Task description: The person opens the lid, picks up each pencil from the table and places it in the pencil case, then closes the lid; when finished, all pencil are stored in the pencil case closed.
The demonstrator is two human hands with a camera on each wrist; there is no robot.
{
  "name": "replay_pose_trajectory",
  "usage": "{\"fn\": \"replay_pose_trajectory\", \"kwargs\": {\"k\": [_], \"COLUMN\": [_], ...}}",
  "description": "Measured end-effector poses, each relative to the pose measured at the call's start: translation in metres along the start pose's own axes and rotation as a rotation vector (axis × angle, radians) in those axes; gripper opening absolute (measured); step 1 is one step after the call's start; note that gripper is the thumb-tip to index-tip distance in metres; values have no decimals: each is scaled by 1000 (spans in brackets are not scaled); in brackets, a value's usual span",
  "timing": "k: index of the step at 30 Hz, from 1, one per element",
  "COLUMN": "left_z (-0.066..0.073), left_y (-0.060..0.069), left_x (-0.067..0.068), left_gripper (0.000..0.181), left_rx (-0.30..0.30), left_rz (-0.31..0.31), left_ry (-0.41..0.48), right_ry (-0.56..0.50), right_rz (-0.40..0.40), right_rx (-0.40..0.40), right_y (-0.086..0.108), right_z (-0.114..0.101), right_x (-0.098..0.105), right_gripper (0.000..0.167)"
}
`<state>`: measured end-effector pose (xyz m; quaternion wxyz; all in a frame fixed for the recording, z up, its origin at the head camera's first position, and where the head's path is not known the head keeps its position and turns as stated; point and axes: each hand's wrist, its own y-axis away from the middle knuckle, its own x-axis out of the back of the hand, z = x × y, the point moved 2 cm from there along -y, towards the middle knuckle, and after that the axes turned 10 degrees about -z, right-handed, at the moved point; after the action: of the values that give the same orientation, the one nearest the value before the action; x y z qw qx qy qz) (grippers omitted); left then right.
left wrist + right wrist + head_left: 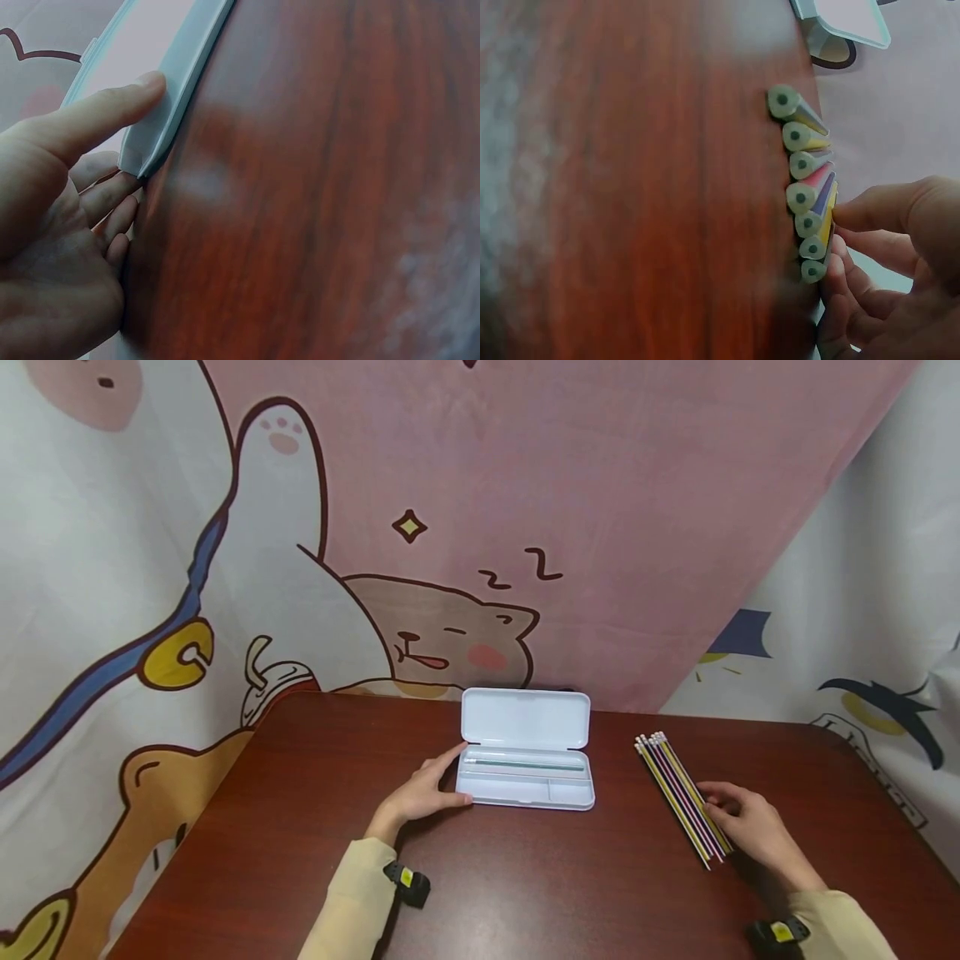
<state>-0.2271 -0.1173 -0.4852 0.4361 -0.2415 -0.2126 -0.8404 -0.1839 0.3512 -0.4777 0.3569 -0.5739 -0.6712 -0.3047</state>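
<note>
"How is the grip?"
"The right hand [757, 831] touches the pencils [681, 797] from their four o'clock; whether it pinches any, one cannot tell. The left hand [423, 793] holds the pencil case [510, 791] at nine o'clock."
"And the pencils?"
"At the pencil case's three o'clock: probably light, stiff, apt to roll; mid-shaft seems the surest hold."

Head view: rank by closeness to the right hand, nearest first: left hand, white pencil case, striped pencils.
From the right hand:
1. Striped pencils: right beside it, on its left.
2. White pencil case: open, farther left.
3. Left hand: farthest, at the case's left end.
</note>
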Motion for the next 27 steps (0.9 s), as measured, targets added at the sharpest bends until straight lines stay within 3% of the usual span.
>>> {"fn": "replay_pose_trajectory", "kwargs": {"k": [7, 27], "left_z": [-1, 3], "left_y": [0, 1], "left_x": [0, 1], "left_gripper": [86, 86], "left_rx": [-9, -4], "left_rz": [3, 4], "left_ry": [-3, 9], "right_ry": [-32, -71], "right_rz": [-31, 44], "right_rx": [-37, -59], "right_y": [-4, -6], "right_z": [-1, 3], "right_x": [0, -3], "right_gripper": [26, 25]}}
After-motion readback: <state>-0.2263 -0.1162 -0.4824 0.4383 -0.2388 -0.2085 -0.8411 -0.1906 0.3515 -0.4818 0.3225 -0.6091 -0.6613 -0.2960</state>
